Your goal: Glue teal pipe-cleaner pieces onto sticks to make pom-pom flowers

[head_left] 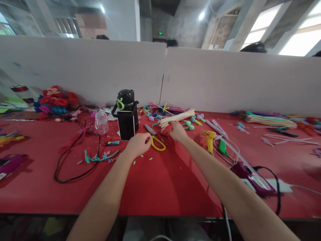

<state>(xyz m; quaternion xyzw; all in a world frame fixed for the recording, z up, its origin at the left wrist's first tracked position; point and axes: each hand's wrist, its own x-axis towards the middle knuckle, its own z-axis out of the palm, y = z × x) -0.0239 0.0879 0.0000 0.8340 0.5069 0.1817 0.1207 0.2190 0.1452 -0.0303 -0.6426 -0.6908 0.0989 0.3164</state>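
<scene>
On the red table, my right hand [178,132] reaches to the near end of a bundle of pale yellow and pink pipe cleaners [179,117]; its fingers are bent together, and what lies between the fingertips is too small to tell. My left hand [140,144] has curled fingers just left of the yellow-handled scissors [158,144], whose blades point away to the upper left. Nothing can be made out in its fingers. A black bottle in a black carrier [127,124] stands behind my left hand. Small pale green bits lie nearer me.
A yellow glue gun [209,140], a green stand [222,148] and a purple device [258,180] with cords lie right. Left are a clear plastic bottle [101,123], a black cable loop [58,167] and colourful flowers [59,100]. A white partition [213,80] runs behind the table.
</scene>
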